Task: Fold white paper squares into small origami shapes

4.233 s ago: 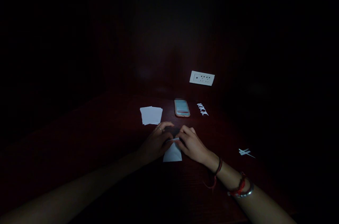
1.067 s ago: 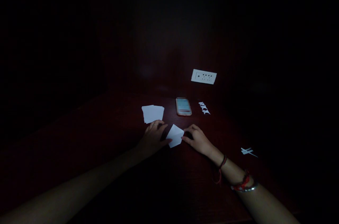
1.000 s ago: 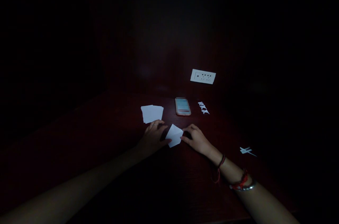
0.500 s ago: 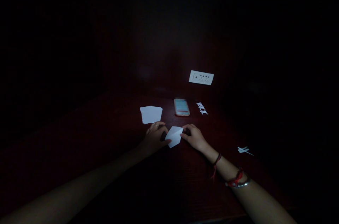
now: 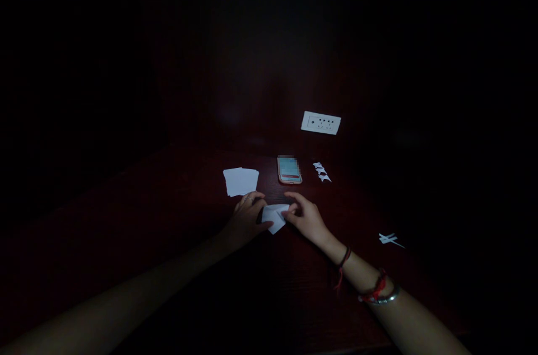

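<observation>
A small white sheet of paper [image 5: 273,219], partly folded, lies on the dark red table between my two hands. My left hand [image 5: 246,219], with a ring on one finger, grips the paper's left side; its thumb presses on top. At the right corner, my right hand [image 5: 309,219] pinches a folded flap between thumb and a bent finger. Its index finger reaches out above the paper's edge. Just beyond my left hand sits a stack of white paper sheets [image 5: 241,181].
A lit phone [image 5: 289,170] lies face up beyond the hands. To its right are several small folded paper stars [image 5: 321,172]. Thin paper strips [image 5: 389,238] rest farther right. A white power socket [image 5: 321,123] is on the dark wall behind the table.
The paper's far right part has been folded over toward me, so its outline is smaller. My right hand has shifted slightly left with the flap; my left hand stays about where it was.
</observation>
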{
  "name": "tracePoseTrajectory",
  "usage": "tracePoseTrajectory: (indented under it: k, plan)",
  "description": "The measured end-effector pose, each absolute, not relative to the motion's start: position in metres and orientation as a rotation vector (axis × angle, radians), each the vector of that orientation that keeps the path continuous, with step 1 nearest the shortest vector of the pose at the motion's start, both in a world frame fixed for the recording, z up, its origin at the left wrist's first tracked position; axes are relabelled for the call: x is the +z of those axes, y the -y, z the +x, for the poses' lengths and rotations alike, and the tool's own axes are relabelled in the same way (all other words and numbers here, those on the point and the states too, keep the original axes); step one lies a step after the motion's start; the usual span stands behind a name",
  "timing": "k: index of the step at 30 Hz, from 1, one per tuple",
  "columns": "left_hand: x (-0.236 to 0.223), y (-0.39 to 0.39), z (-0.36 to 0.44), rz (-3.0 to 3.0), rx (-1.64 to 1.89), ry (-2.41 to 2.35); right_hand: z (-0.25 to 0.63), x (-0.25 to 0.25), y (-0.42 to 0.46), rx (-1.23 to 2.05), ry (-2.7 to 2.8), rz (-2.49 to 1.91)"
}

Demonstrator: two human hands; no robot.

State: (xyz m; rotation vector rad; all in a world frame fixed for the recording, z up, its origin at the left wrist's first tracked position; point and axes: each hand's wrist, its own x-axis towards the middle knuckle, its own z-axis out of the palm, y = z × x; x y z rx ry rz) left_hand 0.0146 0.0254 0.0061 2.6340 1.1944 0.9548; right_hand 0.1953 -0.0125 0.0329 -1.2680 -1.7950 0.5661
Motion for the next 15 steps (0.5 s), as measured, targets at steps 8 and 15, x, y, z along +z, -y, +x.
tracePoseTrajectory:
  k: [8, 15]
  plan:
    - [0.0088, -0.0225, 0.0150, 2.632, 1.029, -1.190, 0.1933, 0.0368, 0.0165, 0.545, 1.831, -1.320]
    - [0.0112, -0.0211, 0.0161, 2.662, 1.075, -1.133, 0.1924, 0.0378, 0.0142, 0.545, 1.768, -1.381]
